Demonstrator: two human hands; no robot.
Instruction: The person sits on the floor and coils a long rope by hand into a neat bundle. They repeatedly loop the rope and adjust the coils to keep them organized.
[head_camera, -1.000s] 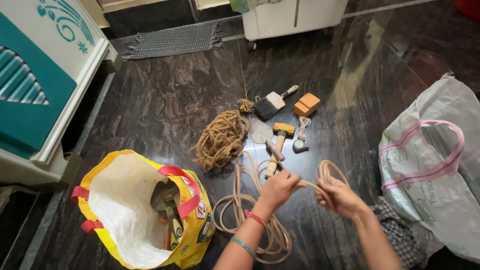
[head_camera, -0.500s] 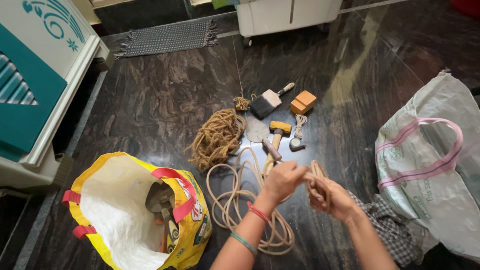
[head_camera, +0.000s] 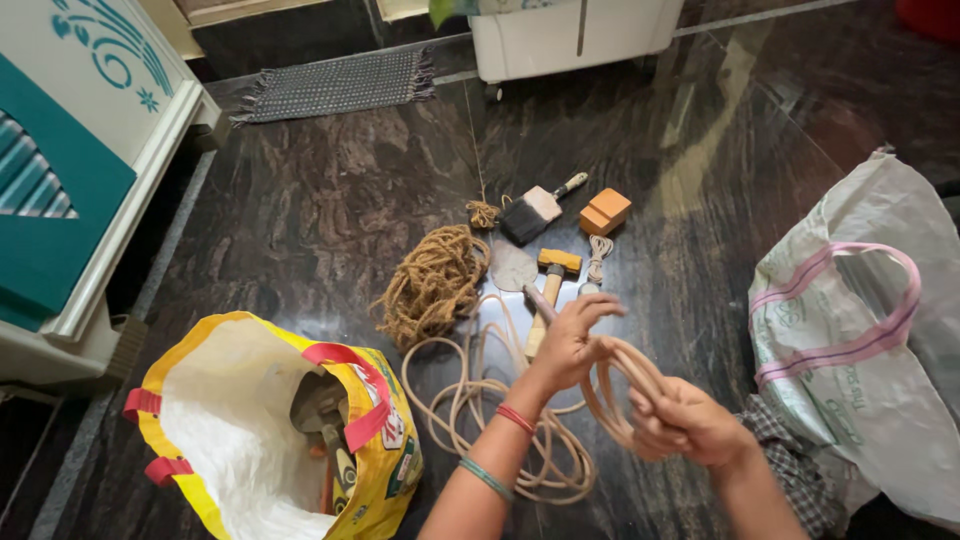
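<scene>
Seated on a dark marble floor (head_camera: 330, 200), a person loops a tan cord (head_camera: 480, 410) between both hands: the right hand (head_camera: 685, 425) grips a bundle of coils, the left hand (head_camera: 572, 340) feeds a strand over them. Beyond lie a coir rope bundle (head_camera: 432, 282), a paintbrush (head_camera: 535, 208), a mallet (head_camera: 548, 290) and an orange block (head_camera: 605, 211). A yellow bag (head_camera: 270, 430) stands near left, a white sack (head_camera: 860, 330) right.

Head camera looks steeply down, close above floor (head_camera: 330, 210).
</scene>
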